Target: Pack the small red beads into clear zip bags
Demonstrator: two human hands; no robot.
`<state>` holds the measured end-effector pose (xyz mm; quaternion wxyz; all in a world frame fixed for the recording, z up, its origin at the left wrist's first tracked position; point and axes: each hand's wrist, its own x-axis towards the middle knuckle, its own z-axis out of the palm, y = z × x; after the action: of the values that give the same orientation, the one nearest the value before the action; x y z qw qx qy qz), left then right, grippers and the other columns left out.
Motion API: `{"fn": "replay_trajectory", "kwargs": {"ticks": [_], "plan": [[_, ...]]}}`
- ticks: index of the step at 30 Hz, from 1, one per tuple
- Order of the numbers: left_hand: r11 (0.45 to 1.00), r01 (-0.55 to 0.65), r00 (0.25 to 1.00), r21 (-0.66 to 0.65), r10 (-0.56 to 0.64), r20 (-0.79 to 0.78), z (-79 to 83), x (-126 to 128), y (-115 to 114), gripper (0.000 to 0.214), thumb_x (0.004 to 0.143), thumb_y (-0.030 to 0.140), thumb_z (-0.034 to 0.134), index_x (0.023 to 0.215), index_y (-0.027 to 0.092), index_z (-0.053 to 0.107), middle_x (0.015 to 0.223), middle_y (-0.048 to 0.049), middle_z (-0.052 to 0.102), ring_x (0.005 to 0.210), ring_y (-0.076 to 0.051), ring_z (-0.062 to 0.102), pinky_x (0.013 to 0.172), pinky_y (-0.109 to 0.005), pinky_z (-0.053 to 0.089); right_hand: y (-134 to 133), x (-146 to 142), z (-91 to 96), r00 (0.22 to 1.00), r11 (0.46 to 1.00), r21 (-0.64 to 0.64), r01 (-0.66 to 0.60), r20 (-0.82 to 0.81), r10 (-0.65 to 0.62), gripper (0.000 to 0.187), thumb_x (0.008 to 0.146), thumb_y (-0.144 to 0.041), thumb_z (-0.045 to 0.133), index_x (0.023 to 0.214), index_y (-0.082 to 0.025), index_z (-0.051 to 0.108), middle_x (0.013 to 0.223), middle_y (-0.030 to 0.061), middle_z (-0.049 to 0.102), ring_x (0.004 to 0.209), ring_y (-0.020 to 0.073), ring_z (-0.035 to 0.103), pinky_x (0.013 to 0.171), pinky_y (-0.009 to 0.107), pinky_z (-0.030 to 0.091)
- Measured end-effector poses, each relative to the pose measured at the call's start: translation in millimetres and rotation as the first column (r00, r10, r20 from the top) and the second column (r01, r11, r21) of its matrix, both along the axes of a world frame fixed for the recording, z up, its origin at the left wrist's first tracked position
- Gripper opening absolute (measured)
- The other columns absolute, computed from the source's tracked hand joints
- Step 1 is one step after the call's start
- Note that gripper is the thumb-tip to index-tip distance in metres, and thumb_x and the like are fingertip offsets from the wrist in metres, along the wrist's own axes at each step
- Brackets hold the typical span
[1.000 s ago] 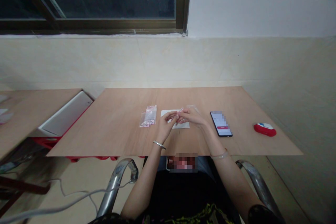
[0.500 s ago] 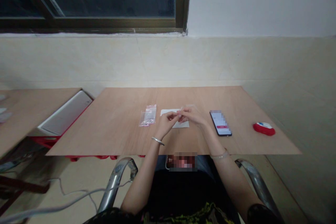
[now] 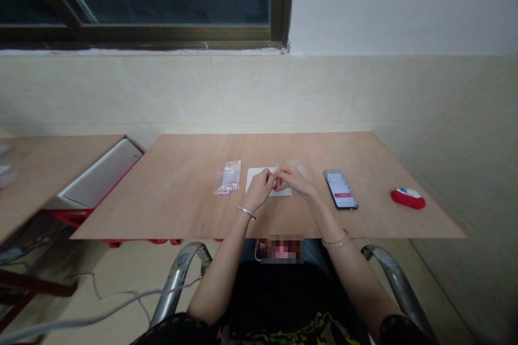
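Note:
Above a white sheet on the table, my two hands meet with fingertips almost touching. My left hand, a silver bangle on its wrist, is closed in a pinch. My right hand, wearing a pale bangle, also has its fingers pinched together. Something small and clear shows at the fingertips, too small to name. Just beyond my right hand lies a clear plastic bag. Left of the sheet are small clear zip bags with pinkish edges, touched by neither hand.
A phone with a lit screen lies to the right on the table. Farther right is a red and white object. Another phone rests on my lap. Metal chair arms flank me; a grey cable runs at lower left.
My left hand has turned and curled in more, its wrist shifting slightly right. My right hand has moved slightly down, showing more of the clear bag behind it.

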<state>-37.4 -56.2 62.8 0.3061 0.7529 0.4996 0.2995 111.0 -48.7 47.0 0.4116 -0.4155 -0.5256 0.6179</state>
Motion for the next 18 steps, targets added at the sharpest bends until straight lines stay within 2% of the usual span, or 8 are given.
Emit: {"fn": "replay_trajectory", "kwargs": {"ticks": [3,5,7,9,12,14,18], "plan": [[0.993,-0.077,0.991,0.091,0.086,-0.104,-8.1,7,2,0.021,0.090,0.023,0.039,0.070,0.019,0.044,0.065,-0.0009,0.052,0.061,-0.015,0.049,0.057,-0.027,0.031,0,-7,-1.7,0.983,0.989,0.101,0.106,0.137,-0.120,0.020,0.082,-0.028,0.051,0.066,-0.017,0.056,0.056,-0.0015,0.058,0.050,0.0091,0.058,0.050,0.020,0.050],[0.980,-0.143,0.973,0.141,0.165,-0.159,-14.1,8,5,0.019,0.090,0.020,0.040,0.071,0.019,0.045,0.067,-0.0024,0.053,0.062,-0.016,0.050,0.058,-0.027,0.031,-3,-10,-0.5,0.945,0.970,0.191,0.152,0.259,-0.199,0.019,0.081,-0.022,0.048,0.063,-0.017,0.053,0.054,-0.0022,0.056,0.047,0.0089,0.056,0.046,0.018,0.045],[0.959,-0.217,0.954,0.182,0.248,-0.167,-18.9,6,10,0.018,0.088,0.018,0.040,0.071,0.019,0.045,0.068,-0.0033,0.054,0.064,-0.017,0.051,0.059,-0.028,0.033,-7,-11,0.3,0.894,0.954,0.255,0.159,0.372,-0.249,0.018,0.079,-0.017,0.048,0.062,-0.018,0.051,0.052,-0.0026,0.054,0.045,0.0091,0.054,0.043,0.018,0.039],[0.947,-0.254,0.951,0.198,0.282,-0.126,-21.6,4,13,0.017,0.086,0.017,0.043,0.070,0.019,0.046,0.067,-0.0027,0.053,0.065,-0.017,0.052,0.060,-0.027,0.036,-10,-12,-1.0,0.865,0.951,0.270,0.151,0.429,-0.259,0.018,0.078,-0.016,0.048,0.061,-0.018,0.049,0.052,-0.0026,0.054,0.045,0.0094,0.053,0.042,0.018,0.036],[0.958,-0.208,0.977,0.196,0.214,-0.013,-22.0,2,14,0.007,0.081,0.014,0.049,0.076,0.018,0.051,0.072,-0.0018,0.057,0.067,-0.015,0.055,0.063,-0.026,0.043,-13,-14,-6.9,0.854,0.945,0.262,0.198,0.428,-0.297,0.018,0.080,-0.018,0.048,0.062,-0.019,0.048,0.054,-0.0024,0.055,0.047,0.0101,0.053,0.044,0.019,0.036],[0.965,-0.142,0.990,0.219,0.141,0.021,-21.2,3,12,0.011,0.079,0.009,0.049,0.083,0.017,0.056,0.084,-0.0045,0.061,0.077,-0.016,0.060,0.070,-0.028,0.047,-12,-15,-11.4,0.839,0.929,0.267,0.256,0.415,-0.351,0.017,0.082,-0.021,0.046,0.065,-0.019,0.049,0.054,-0.0022,0.056,0.049,0.0112,0.054,0.046,0.020,0.037],[0.967,-0.057,0.995,0.250,0.075,-0.065,-21.5,7,8,0.021,0.082,0.008,0.047,0.089,0.016,0.066,0.112,-0.0116,0.063,0.103,-0.022,0.061,0.092,-0.036,0.047,-12,-17,-15.9,0.820,0.894,0.320,0.314,0.383,-0.425,0.015,0.081,-0.024,0.045,0.066,-0.020,0.048,0.056,-0.0018,0.056,0.054,0.0134,0.054,0.049,0.022,0.038]]}}
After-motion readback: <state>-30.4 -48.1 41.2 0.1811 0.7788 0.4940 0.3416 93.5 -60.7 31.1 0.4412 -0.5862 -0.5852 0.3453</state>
